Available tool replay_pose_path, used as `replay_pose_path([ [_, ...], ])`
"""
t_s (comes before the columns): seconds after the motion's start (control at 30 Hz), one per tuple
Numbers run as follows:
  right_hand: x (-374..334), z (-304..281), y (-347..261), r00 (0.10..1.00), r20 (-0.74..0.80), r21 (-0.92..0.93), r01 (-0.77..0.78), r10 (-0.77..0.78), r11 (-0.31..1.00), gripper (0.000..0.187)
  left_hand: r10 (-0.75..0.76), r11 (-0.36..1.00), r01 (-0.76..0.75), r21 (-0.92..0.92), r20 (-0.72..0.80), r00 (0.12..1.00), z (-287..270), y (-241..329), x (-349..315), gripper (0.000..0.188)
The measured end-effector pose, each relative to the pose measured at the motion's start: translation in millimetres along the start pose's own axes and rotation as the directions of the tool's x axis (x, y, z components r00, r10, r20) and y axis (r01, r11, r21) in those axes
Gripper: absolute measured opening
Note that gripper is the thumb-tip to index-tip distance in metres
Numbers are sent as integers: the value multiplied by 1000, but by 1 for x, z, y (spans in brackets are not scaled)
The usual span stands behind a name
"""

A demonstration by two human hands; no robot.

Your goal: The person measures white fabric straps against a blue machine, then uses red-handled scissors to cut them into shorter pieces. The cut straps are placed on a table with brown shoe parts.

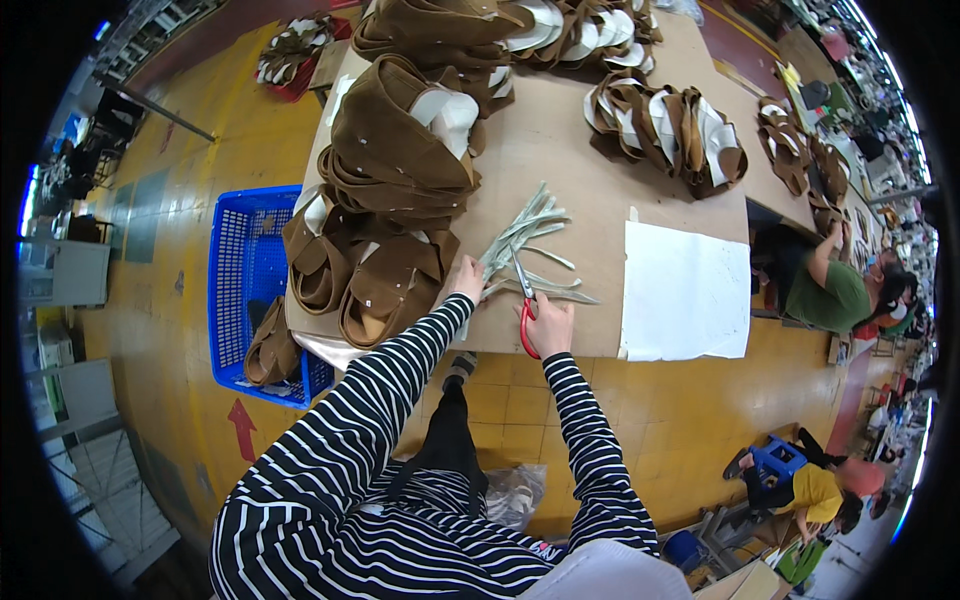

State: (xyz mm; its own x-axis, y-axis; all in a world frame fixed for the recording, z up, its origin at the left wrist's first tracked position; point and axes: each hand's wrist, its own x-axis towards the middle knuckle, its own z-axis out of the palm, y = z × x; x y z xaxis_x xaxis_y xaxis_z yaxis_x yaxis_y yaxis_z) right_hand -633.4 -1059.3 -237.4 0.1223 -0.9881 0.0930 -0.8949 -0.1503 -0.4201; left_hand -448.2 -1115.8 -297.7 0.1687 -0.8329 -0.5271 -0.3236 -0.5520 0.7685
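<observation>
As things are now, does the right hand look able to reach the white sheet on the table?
Probably yes: the right hand is near the white sheet, with mostly bare tabletop and some ends of pale strips between. However, it holds red-handled scissors, which may hinder grasping.

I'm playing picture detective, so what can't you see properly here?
In the head view:
Part of the scissors: under the right hand.
Some pale strips: under the left hand.
Part of the blue basket: behind table and brown pile.
That pile's far end: cut by top edge.
What the worker in green handles: too small.
</observation>
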Motion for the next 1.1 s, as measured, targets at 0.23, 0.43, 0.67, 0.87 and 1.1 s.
replay_pose_path([
  [0.23,12,33,2,994,14,-52,111,-110,992,46,42,992,-8,124,-276,960,1,10,-2,28],
  [0.43,10,31,6,994,14,80,109,-111,991,48,14,986,21,166,-211,977,-17,10,5,26],
  [0.67,12,33,5,989,40,71,138,-141,988,49,-2,993,32,114,-246,969,-24,14,7,20],
  [0.87,11,32,5,981,55,8,184,-184,983,49,-37,981,-31,-194,-342,939,-39,15,15,11],
  [1.1,3,43,-13,992,96,-424,113,-79,899,46,35,907,-111,-406,-191,981,-56,25,-16,15],
])
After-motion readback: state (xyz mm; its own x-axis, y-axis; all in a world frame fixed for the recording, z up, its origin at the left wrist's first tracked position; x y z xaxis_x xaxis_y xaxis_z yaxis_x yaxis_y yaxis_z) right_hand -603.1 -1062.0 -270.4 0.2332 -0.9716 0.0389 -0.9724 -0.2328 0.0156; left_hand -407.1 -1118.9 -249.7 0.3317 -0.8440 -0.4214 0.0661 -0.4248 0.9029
